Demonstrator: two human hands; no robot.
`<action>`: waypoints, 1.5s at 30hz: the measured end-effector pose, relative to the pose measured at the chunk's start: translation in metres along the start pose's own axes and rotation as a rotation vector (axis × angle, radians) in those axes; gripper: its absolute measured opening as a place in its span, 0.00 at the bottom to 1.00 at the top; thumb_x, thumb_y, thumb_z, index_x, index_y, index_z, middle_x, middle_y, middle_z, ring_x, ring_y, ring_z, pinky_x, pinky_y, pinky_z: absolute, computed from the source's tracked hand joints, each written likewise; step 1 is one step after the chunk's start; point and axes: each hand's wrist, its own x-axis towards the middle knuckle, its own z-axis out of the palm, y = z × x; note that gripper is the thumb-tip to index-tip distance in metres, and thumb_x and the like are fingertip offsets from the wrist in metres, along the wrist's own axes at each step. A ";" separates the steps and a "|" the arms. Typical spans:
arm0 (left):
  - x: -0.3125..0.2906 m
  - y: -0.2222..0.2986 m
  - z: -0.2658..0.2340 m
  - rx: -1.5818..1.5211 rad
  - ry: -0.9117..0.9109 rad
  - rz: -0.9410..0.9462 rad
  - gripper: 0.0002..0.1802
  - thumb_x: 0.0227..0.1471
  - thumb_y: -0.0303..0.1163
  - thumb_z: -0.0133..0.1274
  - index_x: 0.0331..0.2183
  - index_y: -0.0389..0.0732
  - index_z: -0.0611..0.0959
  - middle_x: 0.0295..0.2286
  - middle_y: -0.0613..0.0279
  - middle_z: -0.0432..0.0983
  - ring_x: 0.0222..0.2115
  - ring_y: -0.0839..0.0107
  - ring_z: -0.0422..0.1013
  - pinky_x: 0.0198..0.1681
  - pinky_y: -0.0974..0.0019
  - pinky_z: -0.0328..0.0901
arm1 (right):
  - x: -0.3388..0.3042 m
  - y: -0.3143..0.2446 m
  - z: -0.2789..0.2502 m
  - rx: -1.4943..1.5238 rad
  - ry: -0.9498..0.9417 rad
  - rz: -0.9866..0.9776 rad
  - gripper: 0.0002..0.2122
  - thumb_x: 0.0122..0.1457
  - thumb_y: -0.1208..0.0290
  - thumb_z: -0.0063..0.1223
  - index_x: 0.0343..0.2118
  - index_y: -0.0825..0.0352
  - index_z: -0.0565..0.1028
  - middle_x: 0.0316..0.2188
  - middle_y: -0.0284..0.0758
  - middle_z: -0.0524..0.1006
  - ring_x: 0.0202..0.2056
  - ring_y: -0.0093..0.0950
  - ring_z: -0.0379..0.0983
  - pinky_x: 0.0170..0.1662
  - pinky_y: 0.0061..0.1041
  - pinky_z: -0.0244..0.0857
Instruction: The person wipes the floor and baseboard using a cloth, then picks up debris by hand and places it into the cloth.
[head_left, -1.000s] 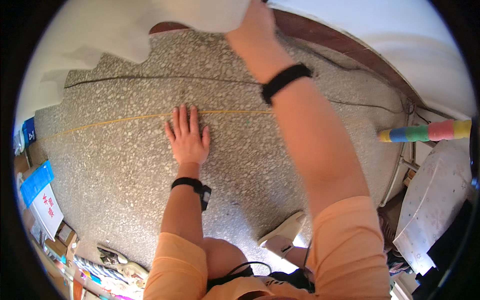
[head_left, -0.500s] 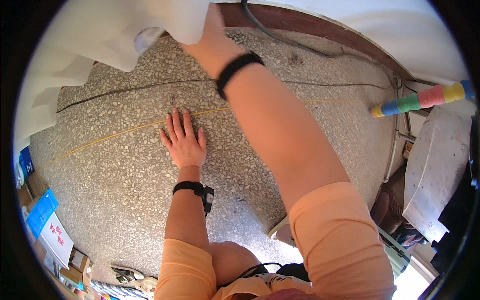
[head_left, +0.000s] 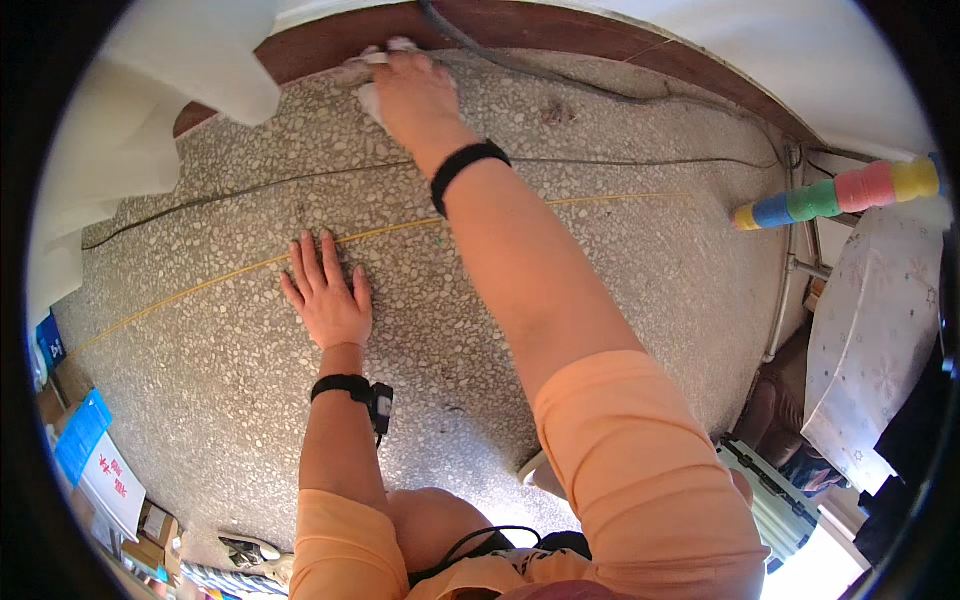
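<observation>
White cloth (head_left: 370, 102): found beneath right hand (head_left: 414, 95), seemingly clasped by bent fingers, near skirting (head_left: 590, 38). Since cleared of curtain (head_left: 205, 60), suggesting work at exposed floor (head_left: 430, 320). Left hand (head_left: 333, 305): recorded open, palm down.

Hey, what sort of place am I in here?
Probably a lived-in room at home, though I can't say which one. The pale curtain at upper left, the star-patterned cover at right and the shoes on the speckled floor suggest it.
</observation>
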 end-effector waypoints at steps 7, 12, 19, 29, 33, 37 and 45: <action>-0.003 0.000 0.003 0.050 -0.028 -0.004 0.32 0.59 0.50 0.34 0.62 0.49 0.57 0.63 0.59 0.45 0.64 0.57 0.40 0.64 0.46 0.35 | -0.091 0.134 -0.046 -0.092 -0.273 0.355 0.17 0.53 0.70 0.49 0.47 0.64 0.70 0.48 0.45 0.69 0.48 0.44 0.67 0.49 0.38 0.66; -0.001 0.002 0.002 0.066 -0.051 -0.016 0.32 0.59 0.49 0.34 0.62 0.49 0.56 0.63 0.60 0.45 0.64 0.58 0.40 0.64 0.47 0.34 | -0.176 0.199 -0.068 -0.085 -0.156 0.365 0.16 0.51 0.74 0.50 0.45 0.64 0.72 0.42 0.44 0.72 0.45 0.43 0.68 0.46 0.38 0.65; -0.002 -0.001 0.005 0.061 -0.030 -0.001 0.33 0.58 0.49 0.35 0.61 0.47 0.58 0.62 0.58 0.47 0.63 0.56 0.42 0.64 0.45 0.35 | -0.074 0.025 -0.048 0.253 0.300 -0.273 0.06 0.53 0.70 0.49 0.33 0.58 0.75 0.39 0.33 0.73 0.42 0.32 0.69 0.45 0.37 0.63; -0.004 -0.005 0.006 0.022 0.013 0.023 0.32 0.58 0.48 0.36 0.61 0.47 0.59 0.62 0.58 0.48 0.63 0.56 0.42 0.64 0.45 0.35 | -0.017 0.049 -0.009 0.048 -0.089 -0.139 0.18 0.58 0.69 0.45 0.53 0.52 0.69 0.54 0.31 0.68 0.54 0.34 0.62 0.55 0.37 0.57; -0.002 -0.003 0.005 0.018 0.044 0.036 0.32 0.58 0.48 0.36 0.61 0.47 0.59 0.62 0.58 0.48 0.63 0.56 0.43 0.63 0.45 0.36 | -0.043 0.127 -0.016 -0.050 -0.148 0.100 0.17 0.59 0.70 0.42 0.52 0.56 0.70 0.52 0.39 0.69 0.52 0.36 0.65 0.53 0.37 0.61; 0.002 0.002 0.008 0.024 0.042 0.044 0.32 0.58 0.48 0.36 0.61 0.47 0.59 0.62 0.58 0.48 0.63 0.55 0.43 0.63 0.45 0.37 | -0.094 0.214 -0.031 -0.192 -0.049 0.387 0.14 0.56 0.69 0.48 0.47 0.59 0.72 0.44 0.40 0.73 0.46 0.36 0.69 0.47 0.39 0.65; -0.002 -0.002 0.006 0.061 -0.009 0.016 0.33 0.57 0.47 0.36 0.62 0.47 0.56 0.62 0.58 0.46 0.63 0.56 0.41 0.64 0.46 0.35 | -0.130 0.201 -0.081 0.453 0.448 0.341 0.21 0.46 0.85 0.46 0.46 0.67 0.70 0.43 0.44 0.70 0.44 0.44 0.67 0.50 0.37 0.61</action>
